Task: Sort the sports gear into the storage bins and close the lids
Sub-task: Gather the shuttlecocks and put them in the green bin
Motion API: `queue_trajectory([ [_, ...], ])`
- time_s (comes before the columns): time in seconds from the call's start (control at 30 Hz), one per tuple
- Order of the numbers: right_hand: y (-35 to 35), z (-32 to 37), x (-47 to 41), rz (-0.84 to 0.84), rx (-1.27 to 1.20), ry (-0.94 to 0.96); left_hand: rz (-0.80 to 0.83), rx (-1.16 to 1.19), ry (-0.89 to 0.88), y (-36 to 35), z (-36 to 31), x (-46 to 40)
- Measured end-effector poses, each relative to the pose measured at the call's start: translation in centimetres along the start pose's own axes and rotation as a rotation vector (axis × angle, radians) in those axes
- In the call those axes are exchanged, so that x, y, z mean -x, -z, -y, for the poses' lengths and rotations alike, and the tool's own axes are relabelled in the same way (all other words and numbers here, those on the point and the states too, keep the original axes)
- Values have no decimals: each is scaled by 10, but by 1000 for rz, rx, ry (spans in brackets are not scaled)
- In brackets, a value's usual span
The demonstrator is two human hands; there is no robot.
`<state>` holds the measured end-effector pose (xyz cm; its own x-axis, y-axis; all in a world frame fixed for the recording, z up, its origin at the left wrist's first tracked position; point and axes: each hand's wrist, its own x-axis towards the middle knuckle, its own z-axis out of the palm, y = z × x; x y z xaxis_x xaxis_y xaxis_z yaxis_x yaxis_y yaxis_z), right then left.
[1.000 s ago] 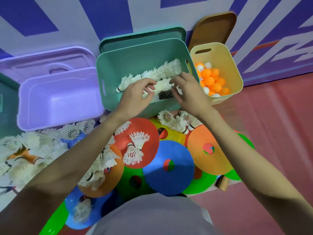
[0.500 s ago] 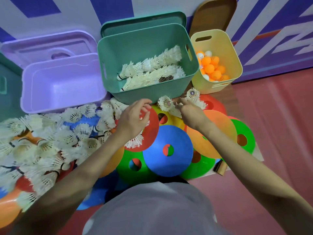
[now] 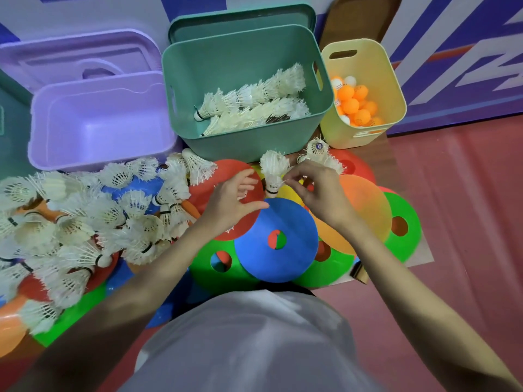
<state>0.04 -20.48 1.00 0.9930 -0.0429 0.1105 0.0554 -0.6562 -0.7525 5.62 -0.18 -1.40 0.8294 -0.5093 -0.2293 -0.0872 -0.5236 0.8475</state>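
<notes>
- Right hand (image 3: 317,193) had its thumb and forefinger pinched near the cork end of one white shuttlecock (image 3: 274,172), which stood with its feathers up; whether the fingertips truly gripped it, I cannot tell.
- Left hand (image 3: 236,200) was half open just beside the same shuttlecock, fingers spread over a red disc cone (image 3: 226,176), with nothing in its grasp.
- Two more shuttlecocks (image 3: 318,152) lay just behind the right hand, near the front wall of the teal bin (image 3: 249,142).
- Inside the teal bin, rows of stacked shuttlecocks (image 3: 254,106) lay on their sides; its teal lid (image 3: 240,18) leaned on the wall behind.
- To the right stood the yellow bin (image 3: 368,66) with orange and white ping-pong balls (image 3: 353,103).
- To the left stood the purple bin (image 3: 99,123), and its purple lid (image 3: 79,58) was behind it.
- A big heap of loose shuttlecocks (image 3: 85,216) covered the left side, over flat disc cones; a blue disc cone (image 3: 297,250) lay below the hands.
</notes>
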Motion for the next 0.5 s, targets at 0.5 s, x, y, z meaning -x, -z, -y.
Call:
queue_trajectory([
  [0.5,-29,-21,-19,-154,-107,-192,-140,-43,135,13,8,-2],
])
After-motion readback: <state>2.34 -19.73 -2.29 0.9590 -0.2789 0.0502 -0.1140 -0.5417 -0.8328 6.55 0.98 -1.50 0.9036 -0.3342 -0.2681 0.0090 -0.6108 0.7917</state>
